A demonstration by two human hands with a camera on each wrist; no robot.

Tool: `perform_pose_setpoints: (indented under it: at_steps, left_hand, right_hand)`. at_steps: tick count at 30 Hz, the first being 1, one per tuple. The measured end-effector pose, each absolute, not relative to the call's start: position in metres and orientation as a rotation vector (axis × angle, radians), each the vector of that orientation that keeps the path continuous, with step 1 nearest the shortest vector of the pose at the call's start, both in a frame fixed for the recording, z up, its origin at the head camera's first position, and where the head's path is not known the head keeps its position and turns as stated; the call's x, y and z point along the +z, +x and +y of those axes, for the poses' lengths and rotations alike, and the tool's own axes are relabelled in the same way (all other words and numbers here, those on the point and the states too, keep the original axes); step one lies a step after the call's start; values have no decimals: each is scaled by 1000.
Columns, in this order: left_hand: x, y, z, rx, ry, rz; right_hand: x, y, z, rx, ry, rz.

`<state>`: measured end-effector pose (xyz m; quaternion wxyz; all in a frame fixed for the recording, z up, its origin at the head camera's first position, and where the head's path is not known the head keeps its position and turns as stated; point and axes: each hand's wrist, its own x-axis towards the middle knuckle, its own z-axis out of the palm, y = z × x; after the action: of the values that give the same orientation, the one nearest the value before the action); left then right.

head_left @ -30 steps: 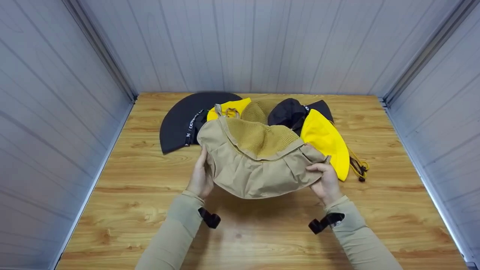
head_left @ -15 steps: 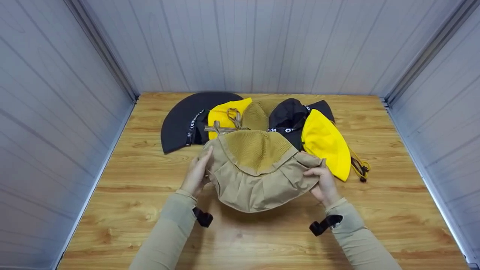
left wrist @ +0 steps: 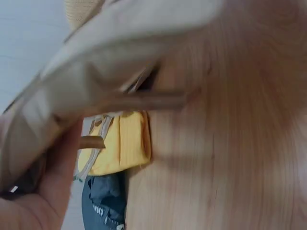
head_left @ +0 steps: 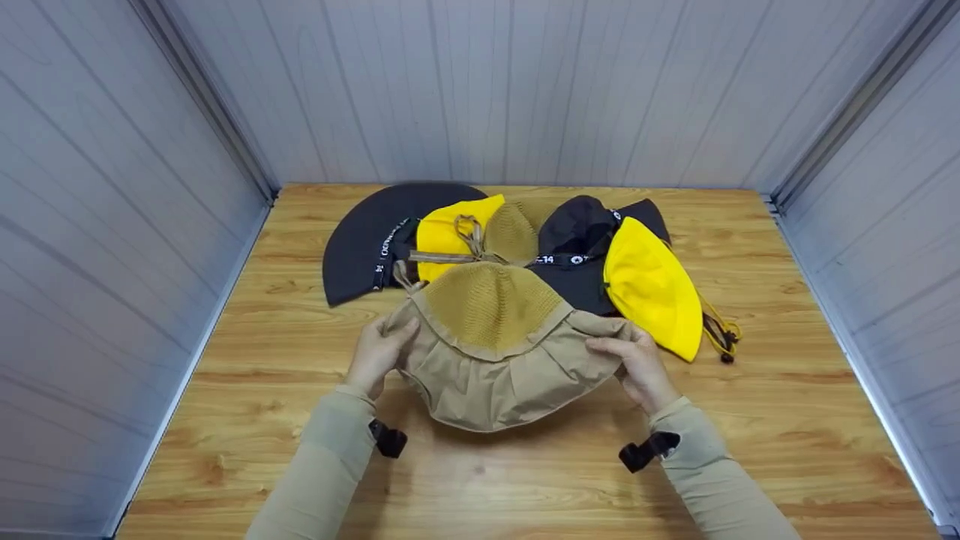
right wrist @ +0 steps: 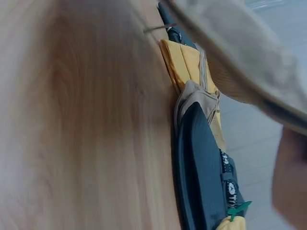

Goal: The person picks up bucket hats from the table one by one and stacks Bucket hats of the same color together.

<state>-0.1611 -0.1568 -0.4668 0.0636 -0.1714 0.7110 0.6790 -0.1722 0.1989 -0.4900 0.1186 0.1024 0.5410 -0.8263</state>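
Held up off the table is a beige sun hat point(head_left: 502, 382) with a tan mesh crown and a gathered brim. My left hand point(head_left: 381, 352) pinches the brim's left side, thumb on top. The right side of the brim is gripped by my right hand point(head_left: 637, 364), its thumb also on top. A thin tie loops from the hat's upper left. In the left wrist view the brim point(left wrist: 96, 72) looms close and blurred over the table, and in the right wrist view the brim point(right wrist: 249, 52) hangs above the other hats. The fingers beneath the brim are mostly hidden.
Behind the held hat lie a black wide-brim hat point(head_left: 367, 232), a yellow hat point(head_left: 442, 229), another tan mesh hat point(head_left: 511, 231), a black hat point(head_left: 574, 225) with a lettered band, and a yellow hat point(head_left: 649, 289) with a cord. Panel walls point(head_left: 495, 90) enclose the wooden table point(head_left: 262, 390).
The beige sun hat has come down toward me and shifted slightly left, both hands still holding it. More of the hats behind shows now. My left hand has moved left and the right slightly inward.
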Motion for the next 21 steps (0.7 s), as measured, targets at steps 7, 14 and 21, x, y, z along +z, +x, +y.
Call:
perform_pose_setpoints:
  at_steps: [7, 14, 21]
  left_hand:
    - [-466, -154, -178, 1886, -510, 2361]
    - [-470, -144, -202, 1795, -595, 2329]
    - [-480, -137, -223, 1760, -648, 2252]
  right_hand:
    - [-506, -171, 188, -2133, 296, 1862]
    - [-520, -167, 166, -2020, 269, 2045]
    - [-529, -165, 156, -1861, 173, 2185]
